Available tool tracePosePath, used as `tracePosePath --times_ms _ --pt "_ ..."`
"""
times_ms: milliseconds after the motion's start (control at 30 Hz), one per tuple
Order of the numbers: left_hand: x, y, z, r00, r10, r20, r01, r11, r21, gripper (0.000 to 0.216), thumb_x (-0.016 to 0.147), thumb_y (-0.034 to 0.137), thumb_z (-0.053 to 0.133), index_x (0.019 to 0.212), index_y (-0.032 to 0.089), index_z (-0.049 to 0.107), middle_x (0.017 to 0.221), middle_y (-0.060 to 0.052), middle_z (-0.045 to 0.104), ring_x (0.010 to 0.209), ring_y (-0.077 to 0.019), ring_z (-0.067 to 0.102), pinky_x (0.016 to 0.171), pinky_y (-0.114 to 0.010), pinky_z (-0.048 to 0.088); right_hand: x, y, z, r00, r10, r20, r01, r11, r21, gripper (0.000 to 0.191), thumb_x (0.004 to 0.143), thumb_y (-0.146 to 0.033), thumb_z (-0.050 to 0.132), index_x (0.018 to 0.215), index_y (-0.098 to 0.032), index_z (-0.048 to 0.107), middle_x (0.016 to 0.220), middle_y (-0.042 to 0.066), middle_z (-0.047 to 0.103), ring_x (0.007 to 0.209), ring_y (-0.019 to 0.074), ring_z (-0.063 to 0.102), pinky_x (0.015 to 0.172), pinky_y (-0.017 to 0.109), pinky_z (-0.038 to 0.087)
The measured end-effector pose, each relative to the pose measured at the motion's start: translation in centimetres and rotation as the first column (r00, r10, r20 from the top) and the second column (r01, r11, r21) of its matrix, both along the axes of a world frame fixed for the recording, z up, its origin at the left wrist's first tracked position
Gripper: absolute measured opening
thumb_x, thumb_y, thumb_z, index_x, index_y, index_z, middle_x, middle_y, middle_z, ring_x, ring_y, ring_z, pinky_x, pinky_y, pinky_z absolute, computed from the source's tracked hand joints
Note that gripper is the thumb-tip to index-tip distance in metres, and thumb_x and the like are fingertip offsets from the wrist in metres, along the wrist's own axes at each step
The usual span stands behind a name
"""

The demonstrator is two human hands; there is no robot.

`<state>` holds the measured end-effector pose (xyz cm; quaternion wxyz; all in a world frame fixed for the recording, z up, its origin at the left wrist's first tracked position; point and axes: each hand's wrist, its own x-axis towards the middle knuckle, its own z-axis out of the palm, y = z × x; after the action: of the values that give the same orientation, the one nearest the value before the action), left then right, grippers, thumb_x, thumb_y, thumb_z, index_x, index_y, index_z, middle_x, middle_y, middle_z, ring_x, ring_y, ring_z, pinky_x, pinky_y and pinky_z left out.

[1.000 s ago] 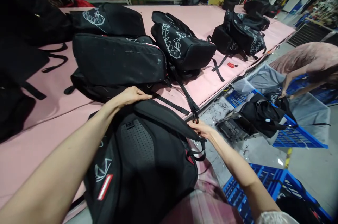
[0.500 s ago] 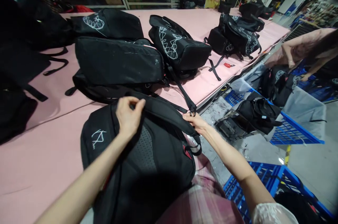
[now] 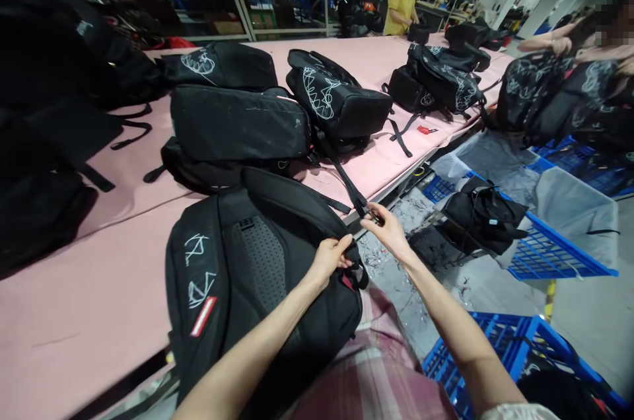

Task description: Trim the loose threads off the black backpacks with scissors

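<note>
- Pink table [image 3: 44,314] crosses the workroom, its near left part running out of view.
- Dark bags [image 3: 44,202] at the left edge are cut off and merge into shadow.
- Black backpack [image 3: 257,294] leans against the near table edge, in front of the person; its bottom is cut off and the left forearm covers part of its back panel.
- Black bags [image 3: 529,93] at right, held by a co-worker, overlap too much to count; they are now raised above the crate, where half a second ago they sat lower.
- Shoulder strap [image 3: 297,202] curves along the backpack; its lower end is partly hidden by fingers.
- Left hand [image 3: 337,255] pinches that lower end, having moved down from higher on the strap.
- Right hand [image 3: 381,225], just beside, closes around a small dark object [image 3: 374,216], too covered to identify.
</note>
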<state>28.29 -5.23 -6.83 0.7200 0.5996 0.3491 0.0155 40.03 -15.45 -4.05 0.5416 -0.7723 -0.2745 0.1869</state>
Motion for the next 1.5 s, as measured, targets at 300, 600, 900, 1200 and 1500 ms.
tracePosePath --times_ms 300,600,900,1200,1500 --pt "0.9 -0.8 -1.3 0.994 0.062 -0.092 -0.072 0.992 -0.108 0.046 0.066 0.057 0.062 0.059 0.013 0.051 0.043 -0.004 0.057 0.039 -0.0131 0.056 0.04 -0.02 0.039 -4.9 -8.5 -3.6 0.846 0.067 0.529 0.031 0.984 -0.174 0.017 0.088 -0.033 0.05 0.098 -0.02 0.057 0.091 0.007 0.063 0.085 0.0214 0.055 0.077 0.035 0.041" --pt "1.0 -0.9 -1.4 0.992 0.071 -0.101 -0.085 0.987 -0.137 0.044 0.068 0.053 0.061 0.054 0.012 0.051 0.038 -0.002 0.054 0.034 -0.0103 0.051 0.037 -0.019 0.034 -4.1 -7.0 -3.7 0.75 0.183 0.636 -0.073 0.978 -0.196 0.017 0.09 -0.029 0.048 0.097 -0.017 0.058 0.088 0.006 0.065 0.079 0.0197 0.052 0.071 0.033 0.035" --pt "0.9 -0.7 -1.1 0.994 0.044 -0.1 -0.063 0.978 -0.198 0.046 0.066 0.056 0.061 0.057 0.013 0.052 0.042 -0.005 0.058 0.037 -0.0141 0.055 0.038 -0.022 0.039 -3.1 -7.4 -3.1 0.722 0.209 0.659 -0.087 0.973 -0.213 0.019 0.09 -0.031 0.049 0.095 -0.018 0.061 0.086 0.006 0.066 0.075 0.0184 0.052 0.067 0.032 0.034" --pt "1.2 -0.7 -1.3 0.99 0.068 -0.121 -0.086 0.985 -0.149 0.044 0.07 0.052 0.061 0.05 0.014 0.049 0.034 -0.001 0.05 0.031 -0.0086 0.046 0.035 -0.018 0.03 -2.6 -6.7 -1.7 0.585 0.366 0.724 -0.114 0.921 -0.373 0.019 0.091 -0.027 0.045 0.096 -0.019 0.061 0.086 0.006 0.064 0.075 0.0191 0.05 0.068 0.033 0.032" --pt "1.0 -0.7 -1.2 0.992 0.043 -0.119 -0.053 0.995 -0.083 0.046 0.072 0.053 0.058 0.049 0.014 0.049 0.034 -0.001 0.049 0.031 -0.0077 0.044 0.036 -0.019 0.028 -1.8 -6.6 -2.0 0.669 0.372 0.643 -0.221 0.926 -0.306 0.021 0.09 -0.033 0.047 0.097 -0.018 0.061 0.084 0.006 0.064 0.075 0.0178 0.051 0.066 0.031 0.032"
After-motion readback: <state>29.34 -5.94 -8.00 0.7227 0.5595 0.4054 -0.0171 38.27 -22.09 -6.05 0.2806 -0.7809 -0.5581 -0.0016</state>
